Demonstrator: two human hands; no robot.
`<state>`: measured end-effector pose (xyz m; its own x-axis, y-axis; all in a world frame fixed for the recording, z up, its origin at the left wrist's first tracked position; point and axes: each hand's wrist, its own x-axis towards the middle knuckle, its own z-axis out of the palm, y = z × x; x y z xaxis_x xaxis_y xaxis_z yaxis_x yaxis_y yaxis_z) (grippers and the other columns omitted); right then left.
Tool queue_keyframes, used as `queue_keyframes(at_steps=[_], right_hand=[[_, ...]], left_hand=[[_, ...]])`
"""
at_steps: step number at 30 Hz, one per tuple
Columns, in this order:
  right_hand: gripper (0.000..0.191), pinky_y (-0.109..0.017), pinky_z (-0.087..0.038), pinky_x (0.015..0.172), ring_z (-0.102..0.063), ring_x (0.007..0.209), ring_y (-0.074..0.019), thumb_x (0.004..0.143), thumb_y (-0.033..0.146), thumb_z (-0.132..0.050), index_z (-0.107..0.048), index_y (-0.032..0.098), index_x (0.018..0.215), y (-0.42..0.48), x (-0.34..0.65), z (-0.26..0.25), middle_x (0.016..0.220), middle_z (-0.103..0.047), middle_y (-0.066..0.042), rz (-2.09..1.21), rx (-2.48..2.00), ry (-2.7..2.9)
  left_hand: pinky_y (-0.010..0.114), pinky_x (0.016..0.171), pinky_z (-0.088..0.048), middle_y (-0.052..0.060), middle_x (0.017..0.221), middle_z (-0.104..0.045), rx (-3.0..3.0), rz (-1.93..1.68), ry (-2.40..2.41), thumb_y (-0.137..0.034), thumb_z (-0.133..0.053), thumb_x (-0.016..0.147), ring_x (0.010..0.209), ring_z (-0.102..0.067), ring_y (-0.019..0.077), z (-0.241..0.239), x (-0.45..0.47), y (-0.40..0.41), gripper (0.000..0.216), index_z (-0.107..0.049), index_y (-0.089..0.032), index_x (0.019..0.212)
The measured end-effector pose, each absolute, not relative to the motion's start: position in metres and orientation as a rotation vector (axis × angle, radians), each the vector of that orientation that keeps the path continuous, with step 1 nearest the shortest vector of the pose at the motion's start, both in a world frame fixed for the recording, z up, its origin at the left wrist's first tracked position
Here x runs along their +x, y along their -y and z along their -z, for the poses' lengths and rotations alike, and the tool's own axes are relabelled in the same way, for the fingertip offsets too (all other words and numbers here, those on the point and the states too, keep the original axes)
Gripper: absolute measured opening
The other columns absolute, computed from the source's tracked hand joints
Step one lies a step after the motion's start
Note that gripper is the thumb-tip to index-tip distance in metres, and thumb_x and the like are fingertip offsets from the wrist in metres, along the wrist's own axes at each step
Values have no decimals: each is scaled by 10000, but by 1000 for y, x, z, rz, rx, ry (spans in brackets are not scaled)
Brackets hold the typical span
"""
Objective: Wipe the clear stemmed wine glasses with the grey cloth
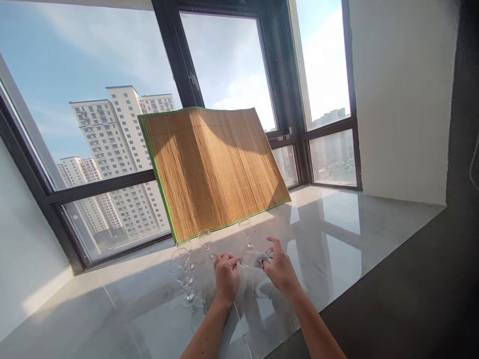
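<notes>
My left hand (226, 275) is closed on the stem of a clear wine glass (250, 259) held on its side above the marble sill. My right hand (279, 269) pinches a small grey cloth (264, 258) against the glass bowl, with the index finger raised. Several more empty wine glasses (184, 271) stand upright on the sill just left of my hands, and one more glass (247, 233) stands behind them.
A bamboo mat (213, 167) with a green edge leans against the window behind the glasses. The glossy marble sill (337, 224) runs right to a white wall (400, 99). Tall apartment blocks show through the black-framed window (112, 144).
</notes>
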<state>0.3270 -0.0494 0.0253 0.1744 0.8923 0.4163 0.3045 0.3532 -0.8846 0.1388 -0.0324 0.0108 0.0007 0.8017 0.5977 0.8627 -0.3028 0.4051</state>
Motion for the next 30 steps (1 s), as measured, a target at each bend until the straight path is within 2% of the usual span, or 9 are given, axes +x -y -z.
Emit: queue_keyframes(at_steps=[5,8,11,17,21,25,30], right_hand=[[641,-237,-373,541,-490,539,-139,562,155,-579,-520,193,1200,45,326,-29,624,-535,65,-899,-1092,1268],[627,-234,-366,513,-470,500,-124,554,164,-607,-537,185,1177,44,319,-36,600,-534,73,-944,-1057,1241],[571,-238,-376,523,-482,521,-130,605,197,-591,-535,185,1173,46,313,-42,630,-550,61,-846,-1051,1228],[474,-296,-447,675,-595,708,-192,722,305,-581,-522,196,1179,49,322,-39,879,-677,-44,-482,-1096,1069],[452,-308,-429,687,-621,759,-230,731,313,-560,-526,205,1168,45,335,-35,908,-684,-64,-305,-1266,1027],[464,-298,-394,637,-617,723,-234,732,303,-530,-524,202,1185,39,334,-35,906,-685,-72,-278,-1387,1074],[483,-298,-431,671,-627,741,-232,683,328,-586,-545,186,1143,34,332,-34,870,-677,-70,-438,-1328,948]], left_hand=[[340,882,-411,50,834,-688,-2261,1202,1822,-50,-483,747,957,-543,232,-15,142,38,405,-792,-286,862],[327,866,-413,43,800,-696,-2324,1205,1845,-81,-494,760,930,-554,225,-15,142,37,359,-790,-269,831],[310,835,-414,39,809,-707,-2384,1233,1807,-96,-497,781,894,-574,214,-13,143,35,337,-785,-248,867],[300,780,-416,28,851,-722,-2505,1254,1702,-187,-538,854,822,-594,199,-10,152,36,314,-737,-259,1086],[295,753,-411,34,840,-720,-2515,1246,1650,-224,-544,873,783,-586,193,-12,158,41,271,-739,-238,1061],[278,722,-406,35,790,-702,-2502,1279,1621,-252,-562,873,756,-578,182,-13,158,45,199,-752,-215,915],[280,746,-430,35,824,-685,-2329,1487,1688,-253,-575,860,778,-581,179,-11,153,43,232,-727,-215,1031]])
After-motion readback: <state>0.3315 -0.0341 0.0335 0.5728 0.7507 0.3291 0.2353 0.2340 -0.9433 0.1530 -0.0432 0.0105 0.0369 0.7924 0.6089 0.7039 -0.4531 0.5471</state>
